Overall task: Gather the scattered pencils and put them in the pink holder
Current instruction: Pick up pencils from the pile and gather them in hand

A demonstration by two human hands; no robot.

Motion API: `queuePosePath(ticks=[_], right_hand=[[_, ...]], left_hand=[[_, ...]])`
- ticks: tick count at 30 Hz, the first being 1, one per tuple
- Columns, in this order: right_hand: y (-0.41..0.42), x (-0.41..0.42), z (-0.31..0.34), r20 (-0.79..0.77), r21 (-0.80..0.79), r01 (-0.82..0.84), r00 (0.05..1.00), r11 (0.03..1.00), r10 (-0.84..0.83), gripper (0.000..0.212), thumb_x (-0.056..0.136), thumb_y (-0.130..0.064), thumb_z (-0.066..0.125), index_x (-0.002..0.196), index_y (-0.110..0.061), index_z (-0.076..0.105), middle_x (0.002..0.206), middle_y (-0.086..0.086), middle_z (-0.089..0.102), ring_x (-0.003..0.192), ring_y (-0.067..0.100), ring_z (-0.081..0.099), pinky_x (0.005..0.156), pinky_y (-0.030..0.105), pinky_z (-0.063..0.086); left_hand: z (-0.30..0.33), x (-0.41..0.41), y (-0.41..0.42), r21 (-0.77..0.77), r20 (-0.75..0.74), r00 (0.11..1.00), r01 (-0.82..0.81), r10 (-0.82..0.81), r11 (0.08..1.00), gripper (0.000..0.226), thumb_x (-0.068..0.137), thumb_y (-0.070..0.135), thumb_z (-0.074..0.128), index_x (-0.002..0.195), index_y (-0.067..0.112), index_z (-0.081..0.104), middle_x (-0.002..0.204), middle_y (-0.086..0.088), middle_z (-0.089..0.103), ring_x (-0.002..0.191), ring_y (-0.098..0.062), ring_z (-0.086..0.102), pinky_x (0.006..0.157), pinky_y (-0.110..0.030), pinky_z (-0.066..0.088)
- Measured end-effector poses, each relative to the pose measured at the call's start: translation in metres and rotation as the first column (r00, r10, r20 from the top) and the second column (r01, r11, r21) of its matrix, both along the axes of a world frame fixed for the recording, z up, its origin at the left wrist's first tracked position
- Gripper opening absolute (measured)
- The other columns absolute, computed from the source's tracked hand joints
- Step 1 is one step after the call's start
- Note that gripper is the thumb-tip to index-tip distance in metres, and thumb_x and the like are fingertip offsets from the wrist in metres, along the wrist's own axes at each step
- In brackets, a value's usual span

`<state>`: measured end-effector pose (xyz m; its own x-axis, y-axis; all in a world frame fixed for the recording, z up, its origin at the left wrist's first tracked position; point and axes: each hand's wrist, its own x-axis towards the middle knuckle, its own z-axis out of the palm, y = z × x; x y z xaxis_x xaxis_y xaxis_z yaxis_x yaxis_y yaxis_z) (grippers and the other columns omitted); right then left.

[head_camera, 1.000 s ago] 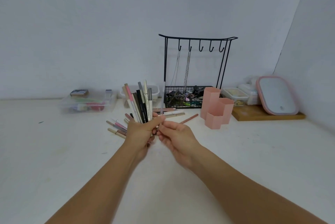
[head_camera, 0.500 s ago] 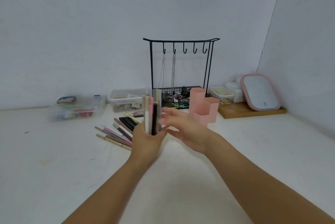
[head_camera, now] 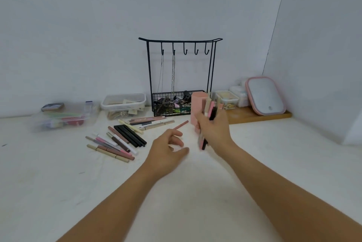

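The right hand [head_camera: 214, 131] grips a bundle [head_camera: 209, 112] of pencils (blurred, so no count) upright, just in front of the pink holder [head_camera: 196, 104], which it partly hides. The left hand [head_camera: 166, 148] hangs loosely open over the counter [head_camera: 254, 153], holding nothing. Half a second ago the left hand held that bundle; it has passed to the right and moved toward the holder.

Loose pencils [head_camera: 117, 142] lie left of the hands in a fan, roughly twenty, and one red pencil [head_camera: 181, 125] lies alone between the left hand and the holder. Behind stands one black hook rack [head_camera: 180, 46], two clear tubs [head_camera: 123, 102] to its left, and a pink-rimmed mirror [head_camera: 264, 95] on a wooden board [head_camera: 254, 117]. The counter right of the holder and toward the viewer lies open.
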<state>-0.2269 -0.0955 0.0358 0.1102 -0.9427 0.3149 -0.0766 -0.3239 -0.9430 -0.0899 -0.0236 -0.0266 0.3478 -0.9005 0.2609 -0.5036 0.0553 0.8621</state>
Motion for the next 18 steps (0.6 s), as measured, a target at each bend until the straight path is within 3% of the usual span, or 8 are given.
queuePosePath(ticks=[2,5,9,11,14,18], right_hand=[[0.000,-0.013,-0.012,-0.018,0.030,-0.030,0.999,0.999,0.031,0.012,0.088,-0.013,0.067,0.078,-0.007,0.064,0.062,0.004,0.062,0.055,0.016,0.057,0.056,0.025,0.049],[-0.009,-0.027,-0.007,-0.013,0.071,0.012,1.000,0.997,-0.011,0.005,0.086,-0.013,0.070,0.082,-0.013,0.066,0.069,-0.001,0.065,0.062,0.014,0.060,0.057,0.020,0.051],[-0.033,-0.035,0.010,-0.325,0.047,-0.005,0.946,0.999,0.020,0.015,0.084,-0.016,0.071,0.075,-0.009,0.062,0.066,0.008,0.063,0.059,0.021,0.060,0.055,0.029,0.048],[-0.040,-0.030,0.010,-0.459,0.101,-0.039,0.885,0.994,0.082,0.007,0.083,-0.014,0.065,0.080,-0.008,0.063,0.073,0.012,0.065,0.062,0.023,0.061,0.056,0.033,0.053],[-0.047,-0.023,0.012,-0.530,0.161,-0.100,0.830,0.982,0.172,0.016,0.082,-0.015,0.060,0.094,-0.010,0.068,0.085,0.017,0.070,0.068,0.024,0.065,0.064,0.038,0.060],[-0.036,-0.028,0.012,-0.666,0.114,-0.109,0.729,0.988,0.157,0.012,0.075,-0.016,0.064,0.081,-0.005,0.064,0.073,0.014,0.068,0.067,0.027,0.067,0.068,0.043,0.060]], left_hand=[[0.002,0.004,0.000,-0.030,-0.086,0.996,-0.036,0.034,0.999,0.023,0.084,0.017,0.079,0.100,0.027,0.065,0.085,0.005,0.072,0.070,-0.007,0.062,0.067,-0.021,0.048],[0.002,0.004,-0.001,-0.045,-0.113,0.993,-0.041,0.036,0.998,0.012,0.088,0.016,0.075,0.093,0.023,0.068,0.076,0.003,0.068,0.067,-0.004,0.059,0.063,-0.015,0.044],[0.001,0.006,-0.001,-0.100,-0.126,0.991,-0.058,0.045,0.993,0.010,0.088,0.014,0.074,0.088,0.023,0.070,0.073,0.001,0.066,0.066,-0.006,0.059,0.063,-0.016,0.045],[0.001,0.008,-0.002,-0.126,-0.169,0.984,-0.077,0.055,0.989,0.011,0.089,0.012,0.073,0.086,0.022,0.070,0.071,0.000,0.064,0.067,-0.008,0.059,0.065,-0.018,0.046],[0.001,0.009,-0.002,-0.130,-0.191,0.980,-0.076,0.050,0.989,0.009,0.090,0.011,0.072,0.087,0.020,0.070,0.072,0.000,0.063,0.067,-0.009,0.058,0.067,-0.021,0.047],[0.000,0.009,-0.004,-0.152,-0.193,0.981,-0.056,0.026,0.987,0.012,0.090,0.011,0.072,0.086,0.022,0.070,0.069,0.003,0.061,0.063,-0.007,0.056,0.064,-0.020,0.045]])
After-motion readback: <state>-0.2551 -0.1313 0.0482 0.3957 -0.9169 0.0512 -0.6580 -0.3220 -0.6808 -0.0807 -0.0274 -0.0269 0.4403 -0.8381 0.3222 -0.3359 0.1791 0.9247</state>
